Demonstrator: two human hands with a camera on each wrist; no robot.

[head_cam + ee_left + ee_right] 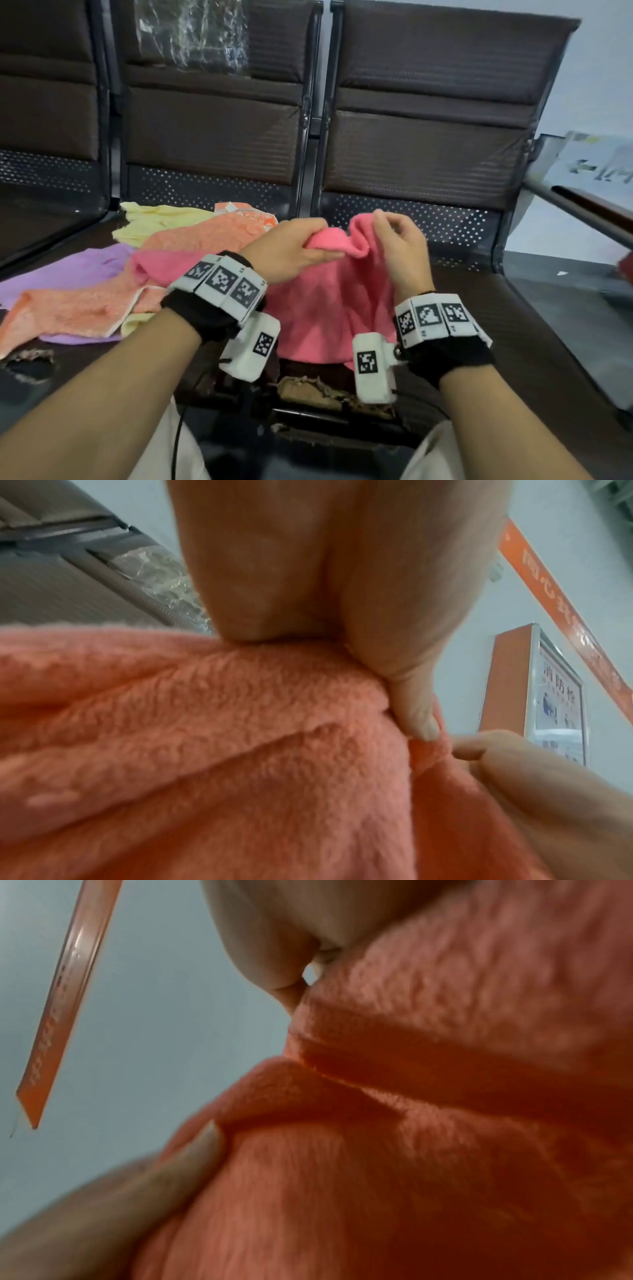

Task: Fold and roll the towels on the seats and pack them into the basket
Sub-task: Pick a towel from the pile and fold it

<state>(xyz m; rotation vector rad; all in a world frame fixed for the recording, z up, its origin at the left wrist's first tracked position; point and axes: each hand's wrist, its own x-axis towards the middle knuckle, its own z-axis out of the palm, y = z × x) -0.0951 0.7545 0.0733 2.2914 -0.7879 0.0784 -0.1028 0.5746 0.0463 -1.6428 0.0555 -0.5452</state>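
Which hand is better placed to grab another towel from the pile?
Probably the left hand: the purple towel, orange towel and yellow towel lie on its side; the right hand is farther away.

A public waiting area: linked perforated-metal seats (411,144), wall fire-safety notice (555,696).

my left hand (291,248) and right hand (397,250) hold towel (325,301) over right seat (513,325) | pile (102,284) on left seat | backrests (428,102) far
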